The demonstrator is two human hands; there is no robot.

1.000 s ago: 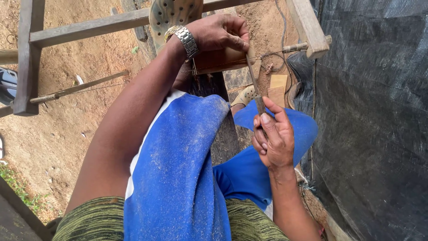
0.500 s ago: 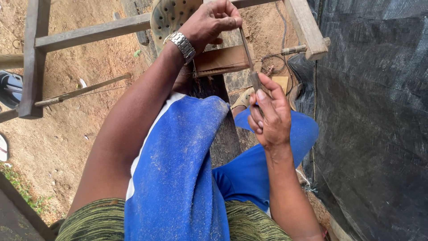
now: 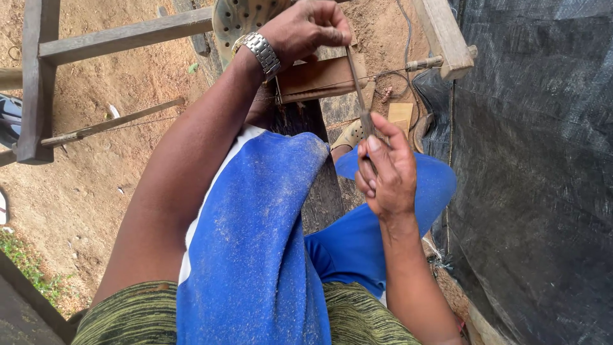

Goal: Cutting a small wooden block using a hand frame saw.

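A thin dark metal file (image 3: 355, 76) runs up from my right hand (image 3: 385, 169) to my left hand (image 3: 308, 27). My right hand is shut around its lower handle end at centre right. My left hand, with a metal watch (image 3: 258, 51) on the wrist, pinches the file's upper tip near the top edge. The file crosses a small brown wooden block (image 3: 316, 78) that sits on top of a dark wooden post (image 3: 316, 153) between my knees. My legs are in dusty blue shorts (image 3: 255, 217).
A rough wooden frame (image 3: 121, 35) stands over sandy ground at the left and top, with a beam (image 3: 444, 35) at upper right. A perforated metal disc (image 3: 239, 16) sits at the top. Black plastic sheeting (image 3: 536, 179) fills the right side. A sandalled foot (image 3: 350, 134) rests below.
Both hands have risen and shifted slightly right with the file. My left hand moved from gripping the wooden block to pinching the file's upper tip.
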